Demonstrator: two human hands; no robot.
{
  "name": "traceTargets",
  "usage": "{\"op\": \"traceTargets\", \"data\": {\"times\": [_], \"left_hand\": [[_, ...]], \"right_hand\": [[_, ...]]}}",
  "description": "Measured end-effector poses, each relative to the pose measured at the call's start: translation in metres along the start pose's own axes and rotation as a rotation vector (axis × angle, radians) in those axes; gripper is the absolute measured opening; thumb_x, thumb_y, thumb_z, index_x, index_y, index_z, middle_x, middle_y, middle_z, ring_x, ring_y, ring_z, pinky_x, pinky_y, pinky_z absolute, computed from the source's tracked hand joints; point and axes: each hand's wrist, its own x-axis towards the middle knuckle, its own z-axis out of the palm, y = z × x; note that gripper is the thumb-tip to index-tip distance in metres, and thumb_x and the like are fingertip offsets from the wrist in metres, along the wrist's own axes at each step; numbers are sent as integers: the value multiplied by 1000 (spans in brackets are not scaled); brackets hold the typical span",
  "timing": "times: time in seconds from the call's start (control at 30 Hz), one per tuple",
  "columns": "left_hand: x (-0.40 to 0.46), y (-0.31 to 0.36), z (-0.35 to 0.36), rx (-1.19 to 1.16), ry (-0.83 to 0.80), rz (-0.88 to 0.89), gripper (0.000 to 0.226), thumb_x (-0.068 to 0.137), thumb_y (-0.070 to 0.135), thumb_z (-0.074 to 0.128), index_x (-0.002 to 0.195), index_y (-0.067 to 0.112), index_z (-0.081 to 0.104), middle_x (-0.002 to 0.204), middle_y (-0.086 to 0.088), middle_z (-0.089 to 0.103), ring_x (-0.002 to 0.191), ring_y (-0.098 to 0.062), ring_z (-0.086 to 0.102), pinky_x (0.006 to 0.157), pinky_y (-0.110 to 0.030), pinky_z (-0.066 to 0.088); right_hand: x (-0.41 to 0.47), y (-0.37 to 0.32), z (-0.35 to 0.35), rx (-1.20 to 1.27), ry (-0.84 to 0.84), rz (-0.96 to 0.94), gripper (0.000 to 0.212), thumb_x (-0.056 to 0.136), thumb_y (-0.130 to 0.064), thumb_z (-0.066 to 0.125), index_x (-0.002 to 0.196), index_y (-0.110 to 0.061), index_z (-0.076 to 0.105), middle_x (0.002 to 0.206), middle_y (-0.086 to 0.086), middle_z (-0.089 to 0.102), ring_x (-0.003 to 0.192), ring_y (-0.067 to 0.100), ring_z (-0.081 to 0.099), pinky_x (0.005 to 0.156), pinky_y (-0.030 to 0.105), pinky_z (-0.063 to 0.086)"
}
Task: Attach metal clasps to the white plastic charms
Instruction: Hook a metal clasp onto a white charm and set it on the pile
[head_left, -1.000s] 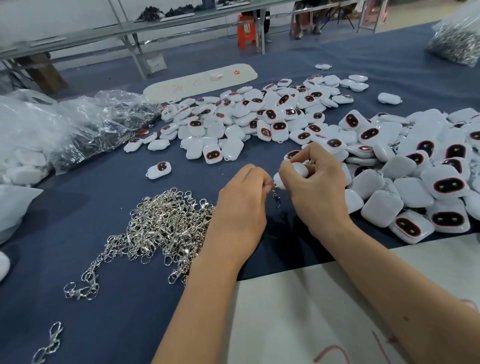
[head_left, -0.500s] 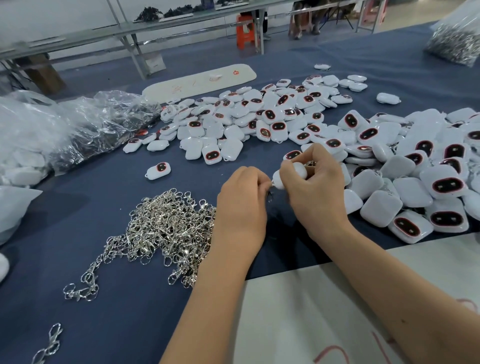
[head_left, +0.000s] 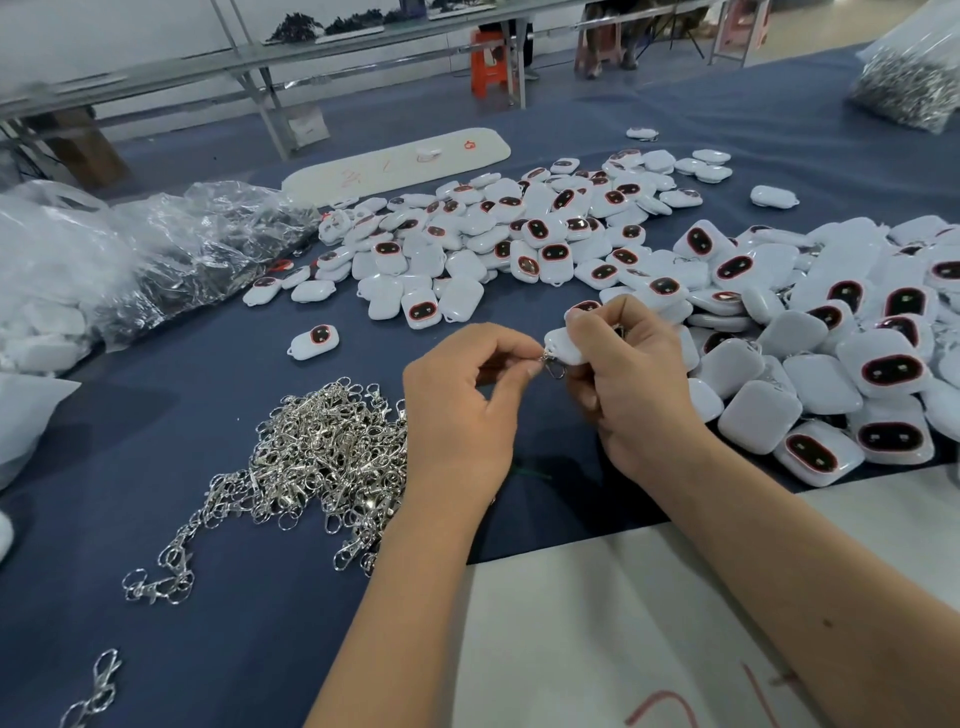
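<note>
Clasps (head_left: 322, 457) lie in a tangled silver heap on the blue surface (head_left: 156, 405) to your left, with a few strays trailing toward the near edge and crumpled clear bags (head_left: 171, 249) further back on that side. Just right of the heap, your left hand (head_left: 462, 410) pinches one clasp (head_left: 555, 366) between thumb and fingertips, holding it against the lower corner of the charm (head_left: 563, 345) that your right hand (head_left: 631, 384) grips, both raised a little above the surface. You appear to be mid-attachment: the clasp touches the charm's corner, but whether its ring has passed through the loop is too small to tell. Next, you likely need to work the ring fully through while keeping the charm steady, then check that it hangs free. Further right, white charms (head_left: 805, 364) with dark oval faces are piled thick beside your right hand, and a second spread (head_left: 493, 234) lies beyond your hands toward the middle
</note>
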Motion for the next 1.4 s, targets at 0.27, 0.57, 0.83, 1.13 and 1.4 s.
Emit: {"op": "traceTargets", "data": {"times": [0.27,0.57,0.83,1.13,1.4], "left_hand": [[2,-2,-8,346,-107,74,8,86,7,77,85,14,77,83,6,71,80,-11,65,77,-36,53],[3,22,3,716,-176,-24,43,91,8,60,60,25,36,66,8,39,67,-22,39,60,-35,19],[0,7,7,-303,-18,-367,14,87,1,76,87,15,77,86,-2,78,80,-10,71,77,-22,56],[5,1,1,-561,196,-526,15,89,-4,71,85,10,74,72,-9,74,69,-16,68,68,-24,55],[8,-3,-10,239,53,-42,21,85,0,72,79,19,75,69,13,69,65,-3,61,64,-17,47]], "right_hand": [[-8,5,0,-373,26,-344,25,94,-26,70,80,-22,50,59,-3,60,47,11,46,48,25,41],[-20,6,6,-697,86,-721,24,93,-14,71,84,-8,49,63,2,53,59,22,49,53,30,40],[-4,0,3,-13,-2,-72,15,103,-20,62,88,-21,61,58,0,56,39,13,42,38,17,30],[-5,-2,1,258,-276,88,21,97,-11,65,117,-2,66,71,7,64,53,12,58,44,19,44],[-4,0,3,168,-236,73,18,96,-12,69,112,-2,67,70,5,65,52,12,60,46,19,48]]}}
